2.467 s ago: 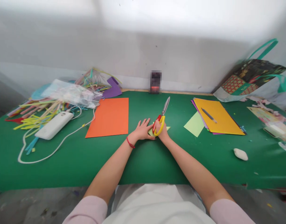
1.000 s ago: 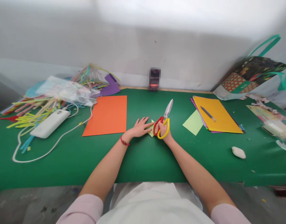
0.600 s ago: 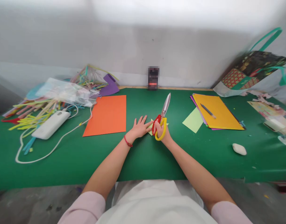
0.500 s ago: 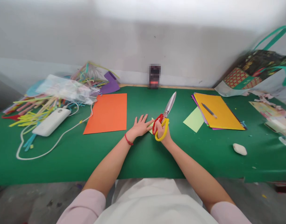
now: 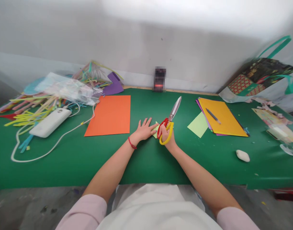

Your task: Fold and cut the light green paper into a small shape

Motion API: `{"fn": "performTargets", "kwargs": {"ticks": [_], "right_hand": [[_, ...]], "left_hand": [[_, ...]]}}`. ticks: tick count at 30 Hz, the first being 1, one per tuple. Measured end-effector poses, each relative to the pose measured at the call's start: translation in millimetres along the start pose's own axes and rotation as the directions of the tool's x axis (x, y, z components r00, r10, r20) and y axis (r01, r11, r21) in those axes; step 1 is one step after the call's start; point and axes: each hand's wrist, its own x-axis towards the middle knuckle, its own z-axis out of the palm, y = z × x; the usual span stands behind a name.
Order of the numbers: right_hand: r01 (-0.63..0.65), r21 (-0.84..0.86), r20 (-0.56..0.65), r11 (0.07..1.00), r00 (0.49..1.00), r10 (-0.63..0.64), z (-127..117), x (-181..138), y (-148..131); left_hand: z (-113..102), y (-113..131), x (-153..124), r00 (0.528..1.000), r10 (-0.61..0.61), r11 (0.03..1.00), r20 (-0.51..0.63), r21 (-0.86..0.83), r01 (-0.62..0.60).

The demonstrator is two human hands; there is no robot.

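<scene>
My left hand [image 5: 144, 131] lies flat with its fingers spread, touching the edge of a small light green piece of paper [image 5: 155, 134]. Most of that paper is hidden under my hands and the scissors. In my right hand [image 5: 167, 138] is a pair of scissors [image 5: 175, 109] with one red and one yellow handle. The blades are closed and point up and away from me. A larger light green sheet [image 5: 198, 125] lies to the right, and an orange sheet [image 5: 110, 115] to the left of my left hand.
Yellow sheets [image 5: 223, 116] with a pen [image 5: 213, 116] on top lie at right, near a small white case [image 5: 243, 156]. At left are a white power bank [image 5: 50, 122] with a cable and a heap of paper strips [image 5: 36, 111]. A bag [image 5: 259, 76] stands at the back right.
The view has turned slightly. Both hands stay in nearly the same place, the left flat by the green paper and the right still holding the scissors.
</scene>
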Motion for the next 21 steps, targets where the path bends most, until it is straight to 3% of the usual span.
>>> {"fn": "performTargets", "kwargs": {"ticks": [5, 10, 21], "right_hand": [[-0.025, 0.009, 0.029, 1.000, 0.999, 0.025, -2, 2, -4], [-0.010, 0.041, -0.045, 0.999, 0.999, 0.012, -3, 6, -8], [-0.052, -0.057, -0.013, 0.997, 0.999, 0.052, -11, 15, -5]], "left_hand": [[2, -1, 2, 1.000, 0.001, 1.000, -0.014, -0.015, -0.001], [2, -1, 2, 1.000, 0.002, 1.000, -0.005, -0.029, -0.003], [-2, 3, 0, 1.000, 0.001, 0.999, -0.002, -0.032, -0.001]]}}
